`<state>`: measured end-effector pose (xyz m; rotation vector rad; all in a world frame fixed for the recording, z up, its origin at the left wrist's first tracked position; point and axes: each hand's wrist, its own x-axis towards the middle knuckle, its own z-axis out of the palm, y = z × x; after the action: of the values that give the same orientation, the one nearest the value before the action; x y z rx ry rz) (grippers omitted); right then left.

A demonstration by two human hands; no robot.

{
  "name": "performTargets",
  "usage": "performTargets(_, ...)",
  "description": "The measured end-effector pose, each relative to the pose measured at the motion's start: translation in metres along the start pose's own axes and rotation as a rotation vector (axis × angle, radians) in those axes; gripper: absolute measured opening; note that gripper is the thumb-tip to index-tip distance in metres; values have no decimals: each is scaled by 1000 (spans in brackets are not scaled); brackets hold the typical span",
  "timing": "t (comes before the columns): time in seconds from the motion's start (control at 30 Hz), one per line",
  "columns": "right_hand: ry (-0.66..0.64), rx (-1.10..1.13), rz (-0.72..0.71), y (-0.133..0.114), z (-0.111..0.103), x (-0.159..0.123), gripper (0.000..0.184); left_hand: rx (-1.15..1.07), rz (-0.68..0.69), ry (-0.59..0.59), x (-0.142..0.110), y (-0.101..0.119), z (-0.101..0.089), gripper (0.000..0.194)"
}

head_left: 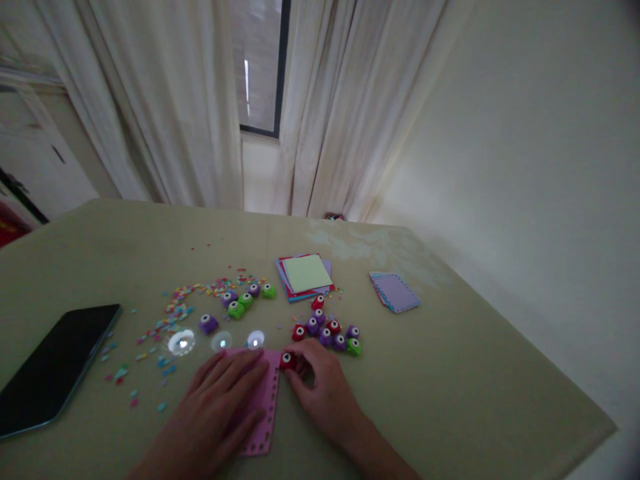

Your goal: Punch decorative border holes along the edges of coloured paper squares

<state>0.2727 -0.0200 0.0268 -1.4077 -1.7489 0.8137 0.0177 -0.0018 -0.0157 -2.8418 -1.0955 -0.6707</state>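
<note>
A pink sheet lies on the table, with a row of punched holes down its right edge. My left hand rests flat on it, fingers stretched out, covering much of its surface. At the sheet's upper right corner, my right hand pinches a small red hole punch with a round eye on it. The punch touches or sits right beside the sheet's edge; I cannot tell which. Just beyond my right hand is a cluster of similar red, purple and green punches.
More green and purple punches stand left of centre among colourful paper confetti. Shiny clear discs lie above the sheet. A black tablet is at left. Stacked coloured paper and edge-punched sheets lie farther back.
</note>
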Motion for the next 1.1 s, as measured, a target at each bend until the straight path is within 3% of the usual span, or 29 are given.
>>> performTargets(0.17, 39, 0, 22, 0, 4, -1, 34, 3, -19, 33, -1, 1, 5, 69)
performTargets(0.6, 20, 43, 7, 1, 0, 2, 30, -25, -43, -18, 1, 5, -1, 64)
performTargets(1.1, 19, 38, -8, 2, -1, 3, 32, -30, 2, -28, 4, 7, -2, 67)
